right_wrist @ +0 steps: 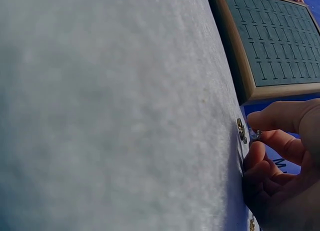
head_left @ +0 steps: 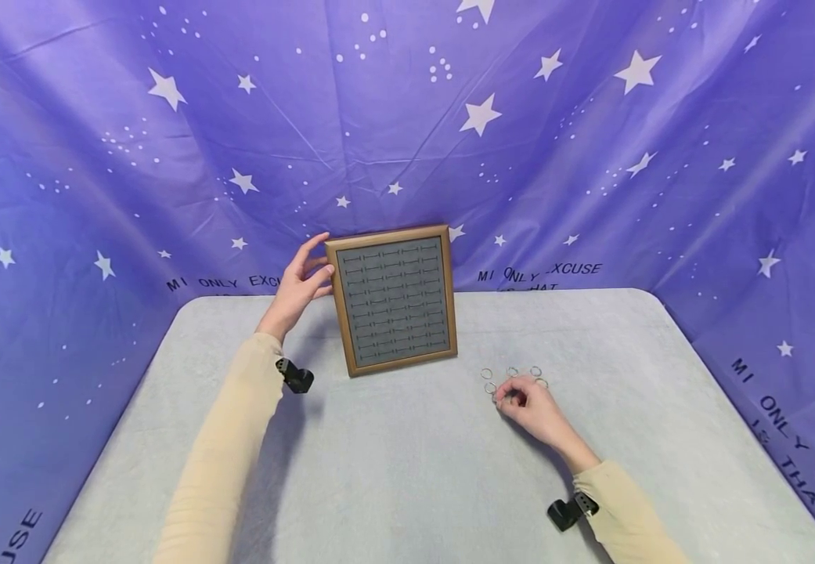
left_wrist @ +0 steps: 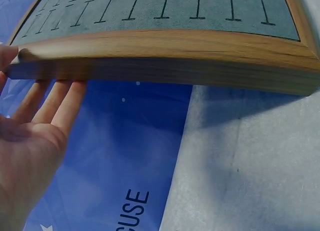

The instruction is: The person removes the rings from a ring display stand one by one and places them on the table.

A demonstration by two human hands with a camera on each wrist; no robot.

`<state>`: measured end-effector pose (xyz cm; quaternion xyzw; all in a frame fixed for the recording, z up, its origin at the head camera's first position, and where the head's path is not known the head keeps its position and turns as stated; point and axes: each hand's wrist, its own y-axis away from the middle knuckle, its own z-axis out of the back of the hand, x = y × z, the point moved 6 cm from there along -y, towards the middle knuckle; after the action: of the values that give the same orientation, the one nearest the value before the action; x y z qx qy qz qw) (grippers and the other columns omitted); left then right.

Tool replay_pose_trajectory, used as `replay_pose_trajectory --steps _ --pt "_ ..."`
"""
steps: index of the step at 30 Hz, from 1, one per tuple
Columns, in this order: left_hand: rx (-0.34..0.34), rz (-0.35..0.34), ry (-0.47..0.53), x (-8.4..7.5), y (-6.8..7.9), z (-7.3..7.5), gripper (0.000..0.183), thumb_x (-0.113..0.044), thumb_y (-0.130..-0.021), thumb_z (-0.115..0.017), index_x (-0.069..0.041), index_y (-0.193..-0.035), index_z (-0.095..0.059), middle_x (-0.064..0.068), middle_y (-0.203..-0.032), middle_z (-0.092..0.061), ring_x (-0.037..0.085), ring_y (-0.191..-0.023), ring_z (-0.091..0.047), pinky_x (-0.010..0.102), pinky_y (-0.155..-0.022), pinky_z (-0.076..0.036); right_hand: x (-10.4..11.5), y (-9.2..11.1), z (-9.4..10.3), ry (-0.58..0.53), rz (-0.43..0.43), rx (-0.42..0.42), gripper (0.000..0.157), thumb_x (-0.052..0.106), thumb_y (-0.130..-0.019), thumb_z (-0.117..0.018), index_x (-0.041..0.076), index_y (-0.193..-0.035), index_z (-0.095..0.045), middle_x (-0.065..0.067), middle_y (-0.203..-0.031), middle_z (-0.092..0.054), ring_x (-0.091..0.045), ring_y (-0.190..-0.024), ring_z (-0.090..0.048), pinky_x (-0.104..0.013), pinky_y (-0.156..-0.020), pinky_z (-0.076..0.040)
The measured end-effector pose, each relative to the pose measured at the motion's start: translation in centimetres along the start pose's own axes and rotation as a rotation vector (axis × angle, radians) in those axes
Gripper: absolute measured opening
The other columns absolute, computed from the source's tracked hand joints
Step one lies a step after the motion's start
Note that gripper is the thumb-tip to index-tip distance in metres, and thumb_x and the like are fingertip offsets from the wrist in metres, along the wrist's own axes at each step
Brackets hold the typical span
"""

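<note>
A wooden ring display tray [head_left: 396, 301] with a grey slotted pad stands tilted up at the back of the table. My left hand [head_left: 297, 290] grips its upper left side, thumb at the front edge and fingers against the side and back. In the left wrist view the wooden rim [left_wrist: 165, 46] fills the top. To the right of the tray, my right hand [head_left: 532, 409] is low over the table, pinching a small silvery ring [right_wrist: 256, 135] between thumb and finger. Several loose rings [head_left: 487, 374] lie around that hand, some partly hidden by it.
The grey-white table [head_left: 407, 470] ends at a purple curtain [head_left: 407, 117] printed with white stars, which hangs behind and at both sides. Black wrist cameras [head_left: 297, 377] sit on both sleeves.
</note>
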<state>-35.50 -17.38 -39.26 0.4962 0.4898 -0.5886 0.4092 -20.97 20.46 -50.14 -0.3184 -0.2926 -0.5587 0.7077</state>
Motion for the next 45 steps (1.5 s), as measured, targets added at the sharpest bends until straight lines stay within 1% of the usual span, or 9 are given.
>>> replay_pose_trajectory --steps 3,10,13,20,27,31,35,39,45 --pt "0.001 0.008 0.013 -0.5 0.4 -0.3 0.057 -0.010 -0.100 -0.054 -0.023 -0.151 -0.034 0.019 -0.128 -0.051 0.024 -0.107 -0.057 0.048 -0.093 -0.049 0.0 0.1 -0.1 0.014 0.003 0.010 0.014 -0.006 -0.076 -0.069 0.006 -0.082 -0.066 0.000 -0.076 -0.050 -0.010 -0.066 -0.046 -0.024 -0.061 -0.040" --pt "-0.007 0.025 0.039 1.3 -0.5 -0.1 0.056 -0.015 -0.100 -0.055 -0.032 -0.150 -0.035 0.015 -0.119 -0.057 0.023 -0.100 -0.062 0.045 -0.089 -0.052 0.0 0.2 -0.3 0.031 0.019 0.033 0.014 -0.005 -0.077 -0.070 0.008 -0.080 -0.066 0.001 -0.075 -0.049 -0.008 -0.064 -0.044 -0.024 -0.059 -0.038" --pt "-0.005 0.039 0.051 1.1 -0.4 -0.1 0.057 -0.011 -0.100 -0.053 -0.029 -0.151 -0.034 0.015 -0.117 -0.057 0.024 -0.100 -0.062 0.046 -0.090 -0.051 0.0 0.3 -0.3 0.034 0.036 0.044 0.013 -0.004 -0.077 -0.071 0.008 -0.079 -0.066 0.000 -0.075 -0.049 -0.007 -0.064 -0.044 -0.023 -0.058 -0.038" --pt "0.009 0.033 0.034 -0.9 0.8 -0.8 0.057 -0.010 -0.100 -0.052 -0.026 -0.152 -0.032 0.011 -0.112 -0.060 0.029 -0.103 -0.060 0.048 -0.092 -0.050 0.3 0.3 -0.3 0.056 0.060 0.029 0.015 -0.005 -0.076 -0.071 0.008 -0.076 -0.065 0.001 -0.074 -0.047 -0.006 -0.064 -0.043 -0.023 -0.059 -0.037" --pt "0.015 0.039 0.019 -0.8 0.9 -0.6 0.057 -0.012 -0.101 -0.052 -0.027 -0.152 -0.031 0.016 -0.117 -0.058 0.026 -0.104 -0.060 0.050 -0.094 -0.048 0.1 0.2 -0.4 0.025 0.030 0.054 0.013 -0.003 -0.078 -0.074 0.007 -0.081 -0.066 -0.001 -0.075 -0.048 -0.008 -0.064 -0.045 -0.024 -0.060 -0.039" --pt "0.007 0.055 -0.004 0.3 0.6 0.1 0.062 -0.014 -0.101 -0.052 -0.035 -0.153 -0.026 0.022 -0.126 -0.053 0.024 -0.103 -0.060 0.048 -0.094 -0.048 0.0 0.2 -0.1 -0.014 0.023 0.071 0.012 -0.001 -0.079 -0.073 0.005 -0.086 -0.067 -0.002 -0.079 -0.051 -0.010 -0.067 -0.047 -0.024 -0.061 -0.042" --pt "0.028 0.056 -0.021 1.4 0.6 0.9 0.067 -0.016 -0.101 -0.053 -0.041 -0.153 -0.021 0.027 -0.133 -0.048 0.025 -0.102 -0.061 0.047 -0.093 -0.049 0.0 0.3 0.8 -0.012 0.024 0.074 0.012 0.000 -0.080 -0.073 0.004 -0.090 -0.067 -0.001 -0.079 -0.053 -0.011 -0.067 -0.049 -0.025 -0.062 -0.043" --pt "0.083 0.064 -0.063 1.9 1.1 1.2 0.065 -0.020 -0.101 -0.053 -0.040 -0.154 -0.020 0.029 -0.138 -0.044 0.035 -0.108 -0.060 0.049 -0.094 -0.048 -0.2 0.4 2.2 0.022 0.031 0.049 0.011 0.000 -0.080 -0.072 0.004 -0.090 -0.067 -0.001 -0.079 -0.052 -0.011 -0.067 -0.048 -0.025 -0.061 -0.043" --pt "0.173 0.127 -0.187 3.2 2.5 1.9 0.061 -0.025 -0.103 -0.049 -0.033 -0.155 -0.019 0.029 -0.143 -0.038 0.047 -0.120 -0.049 0.052 -0.099 -0.042 -0.8 0.6 4.6 0.079 0.067 0.018 0.010 -0.001 -0.081 -0.071 0.004 -0.089 -0.067 -0.005 -0.085 -0.055 -0.011 -0.070 -0.051 -0.024 -0.063 -0.047"
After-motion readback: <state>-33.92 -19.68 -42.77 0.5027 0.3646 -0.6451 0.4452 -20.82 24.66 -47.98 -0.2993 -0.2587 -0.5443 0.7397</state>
